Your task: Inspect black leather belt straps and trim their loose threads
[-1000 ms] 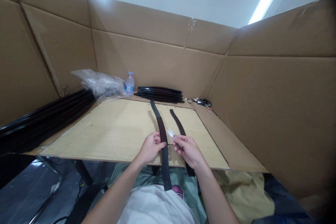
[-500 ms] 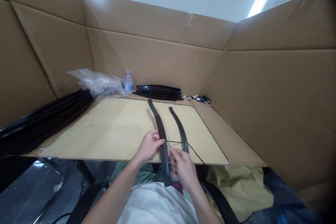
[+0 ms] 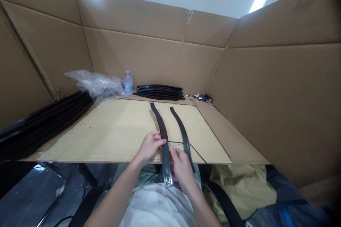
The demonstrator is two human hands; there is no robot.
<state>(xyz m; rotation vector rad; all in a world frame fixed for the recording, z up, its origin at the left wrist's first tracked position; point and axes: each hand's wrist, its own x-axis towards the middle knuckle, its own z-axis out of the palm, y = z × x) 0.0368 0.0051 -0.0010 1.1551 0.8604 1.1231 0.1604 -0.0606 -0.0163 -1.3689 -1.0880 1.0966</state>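
Observation:
My left hand (image 3: 152, 146) pinches a curved dark strap (image 3: 166, 165) at the lower end of its brown middle section. The strap points toward me, its near end with small holes hanging past the table edge over my lap. Close on its right, my right hand (image 3: 181, 165) is closed, thumb and forefinger together beside the strap's edge; a thin, pale thing shows at the fingertips, too small to name. A black cord (image 3: 197, 151) runs from the strap to the right, across a second dark strap (image 3: 182, 127) lying on the table.
Cardboard walls (image 3: 133, 49) surround the pale table board (image 3: 112, 131). Along the back are a plastic bag (image 3: 99, 84), a bottle (image 3: 128, 84), a stack of dark strips (image 3: 160, 93) and tangled cords (image 3: 203, 97). More long dark strips (image 3: 48, 120) lie at the left.
The held strap has turned slightly, so the holes at its near end show more clearly. My right hand has shifted slightly toward the strap. The left hand keeps its pinch.

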